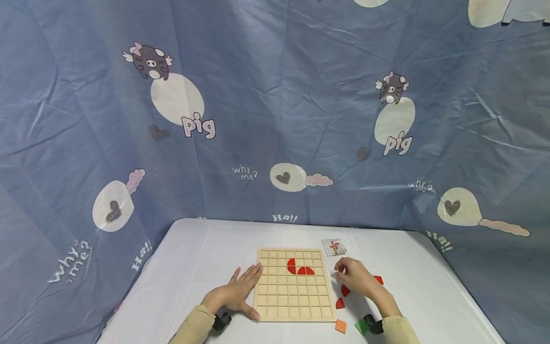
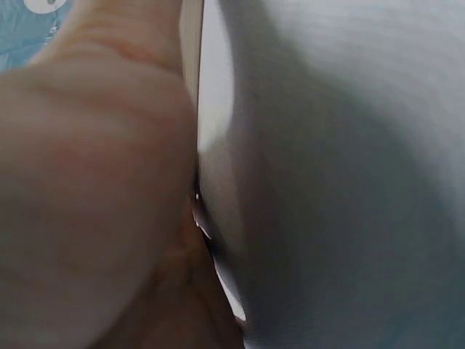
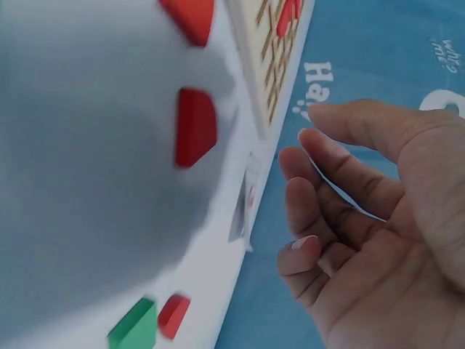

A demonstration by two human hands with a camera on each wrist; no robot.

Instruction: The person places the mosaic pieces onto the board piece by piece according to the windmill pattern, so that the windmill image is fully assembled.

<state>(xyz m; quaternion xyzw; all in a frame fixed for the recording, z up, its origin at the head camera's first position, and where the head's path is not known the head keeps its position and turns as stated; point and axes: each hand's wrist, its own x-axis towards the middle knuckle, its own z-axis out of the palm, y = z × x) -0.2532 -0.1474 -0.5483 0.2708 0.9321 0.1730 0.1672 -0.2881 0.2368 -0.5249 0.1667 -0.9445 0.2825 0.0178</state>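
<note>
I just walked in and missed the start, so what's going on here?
A person's left hand rests against the left edge of a wooden grid board, on which four red pieces sit. The right hand is to the right of the board, near a small picture card; no piece shows between its fingers. Loose red pieces lie right of the board, with an orange square and a green piece towards its near right corner.

Makeshift tabletop booth, curtained off; home, lab or other bldg, can't tell. White table (image 1: 223, 251) under & around the fingers (image 1: 251, 276); creased blue cloth (image 1: 245, 114) w/ cartoon pigs (image 1: 150, 62), "Ha!!" & "why me?" hangs beyond them & to their L & R, hiding rest of rm.
</note>
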